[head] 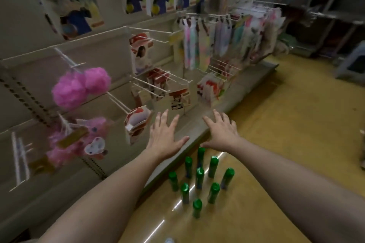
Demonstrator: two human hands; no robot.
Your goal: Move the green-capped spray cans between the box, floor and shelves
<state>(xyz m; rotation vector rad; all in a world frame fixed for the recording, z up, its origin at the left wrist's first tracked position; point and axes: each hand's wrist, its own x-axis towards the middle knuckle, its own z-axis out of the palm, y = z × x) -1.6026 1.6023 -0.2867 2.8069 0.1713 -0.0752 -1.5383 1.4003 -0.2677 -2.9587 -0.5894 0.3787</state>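
Nine green-capped bottles [199,177] are standing upright in a cluster on the yellow floor [286,124], just beside the base shelf [197,126] of the display. You are stretching both arms over them: your left hand [165,136] and right hand [222,131] are both hovering with fingers spread, gripping nothing, above the shelf edge. Judging by this, you are reaching toward the shelf between pickups; the next move is probably calling for lowering one hand and closing it round the nearest bottle. Pink bath sponges [81,87] are hanging at left.
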